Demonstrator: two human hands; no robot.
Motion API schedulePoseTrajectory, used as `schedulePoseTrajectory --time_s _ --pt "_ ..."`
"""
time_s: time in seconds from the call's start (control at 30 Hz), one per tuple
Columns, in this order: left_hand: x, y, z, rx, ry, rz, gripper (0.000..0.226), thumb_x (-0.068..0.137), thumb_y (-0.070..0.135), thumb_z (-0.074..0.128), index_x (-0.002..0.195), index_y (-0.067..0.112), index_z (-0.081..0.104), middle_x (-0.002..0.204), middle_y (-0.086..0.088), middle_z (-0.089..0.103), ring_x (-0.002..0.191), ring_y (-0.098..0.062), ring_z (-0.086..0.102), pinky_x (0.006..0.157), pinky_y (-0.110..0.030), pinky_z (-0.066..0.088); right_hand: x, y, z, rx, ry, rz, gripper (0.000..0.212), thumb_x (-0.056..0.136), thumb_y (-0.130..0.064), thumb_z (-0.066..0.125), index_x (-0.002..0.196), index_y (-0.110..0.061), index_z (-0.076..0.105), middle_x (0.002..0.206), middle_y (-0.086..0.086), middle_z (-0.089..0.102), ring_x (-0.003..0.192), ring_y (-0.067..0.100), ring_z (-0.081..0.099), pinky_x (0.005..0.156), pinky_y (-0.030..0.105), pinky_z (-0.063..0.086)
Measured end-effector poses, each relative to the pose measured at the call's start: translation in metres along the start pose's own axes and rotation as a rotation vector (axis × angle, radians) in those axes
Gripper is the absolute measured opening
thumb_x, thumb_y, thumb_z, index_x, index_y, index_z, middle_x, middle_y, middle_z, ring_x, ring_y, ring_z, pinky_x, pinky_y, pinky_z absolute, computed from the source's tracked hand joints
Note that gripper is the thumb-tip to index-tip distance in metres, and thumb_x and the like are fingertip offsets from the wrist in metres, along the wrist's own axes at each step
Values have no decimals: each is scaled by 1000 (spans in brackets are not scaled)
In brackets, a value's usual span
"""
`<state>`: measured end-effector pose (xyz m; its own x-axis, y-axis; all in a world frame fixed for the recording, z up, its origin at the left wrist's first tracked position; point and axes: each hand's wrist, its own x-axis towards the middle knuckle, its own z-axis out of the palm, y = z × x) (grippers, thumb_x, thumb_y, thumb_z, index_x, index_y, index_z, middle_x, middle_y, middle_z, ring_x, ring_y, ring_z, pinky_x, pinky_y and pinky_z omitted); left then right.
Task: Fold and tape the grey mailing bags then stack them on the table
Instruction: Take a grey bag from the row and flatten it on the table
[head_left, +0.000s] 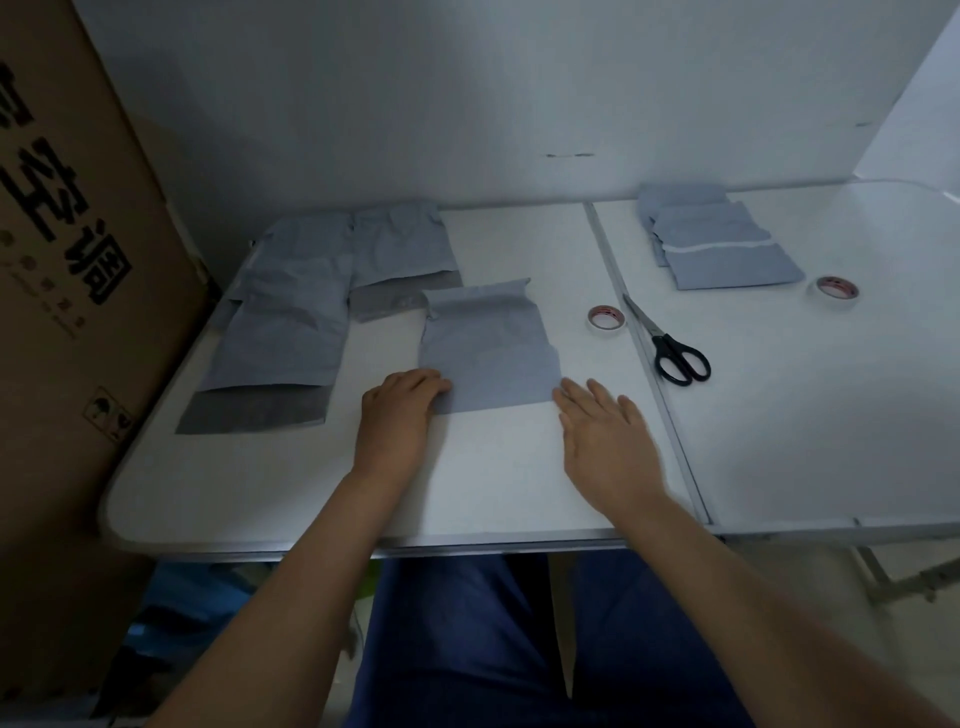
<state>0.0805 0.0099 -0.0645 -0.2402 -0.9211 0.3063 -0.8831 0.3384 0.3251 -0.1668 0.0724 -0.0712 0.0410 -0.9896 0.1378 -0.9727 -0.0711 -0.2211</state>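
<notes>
Grey mailing bag (488, 353) lies mid-tabletop, seemingly part-folded and untaped; left hand (400, 410) curls onto its near corner, right hand (602, 431) flat beside. Finished stack (717, 244) far right; unfolded bags (291, 312) left.

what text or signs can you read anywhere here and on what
Cardboard box: large black Chinese characters, sideways and cut off, reading likely "空调".
Same box: small print rows, too blurred to read.
Same box: handling pictograms, an umbrella among them.
Tape rolls: red core print, unreadable.
</notes>
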Motion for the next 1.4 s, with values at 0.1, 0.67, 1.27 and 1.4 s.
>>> schedulePoseTrajectory --time_s 0.1,0.67,1.27,1.4 --pt "1 -1 0 -7 8 8 32 88 6 55 114 20 68 124 1 63 113 -25 55 89 -34 35 0 3 -4 15 78 29 55 98 -29 17 139 -14 50 148 2 45 141 21 34 117 44 22" --pt "15 5 -11 -1 -123 -22 32 91 9 48 118 23 59 125 3 53 112 -22 47 87 -33 35 51 -63 13 -40 -221 -181 78 79 -66 -12 152 -40 0 161 -11 -6 148 30 -10 118 49 -7" --pt "82 -12 -33 -417 -321 -331 13 83 26 71 93 21 64 94 2 66 88 -14 61 80 -31 48 52 -65 12 -57 -215 -185 77 81 -66 -16 152 -39 -4 161 -10 -10 146 32 -16 118 50 -11" --pt "81 -19 -30 -479 -249 -388 11 85 22 69 96 25 66 97 4 67 93 -12 62 81 -26 48 52 -64 13 -63 -221 -187 75 81 -64 -14 152 -40 -6 161 -10 -11 146 32 -17 118 50 -11"
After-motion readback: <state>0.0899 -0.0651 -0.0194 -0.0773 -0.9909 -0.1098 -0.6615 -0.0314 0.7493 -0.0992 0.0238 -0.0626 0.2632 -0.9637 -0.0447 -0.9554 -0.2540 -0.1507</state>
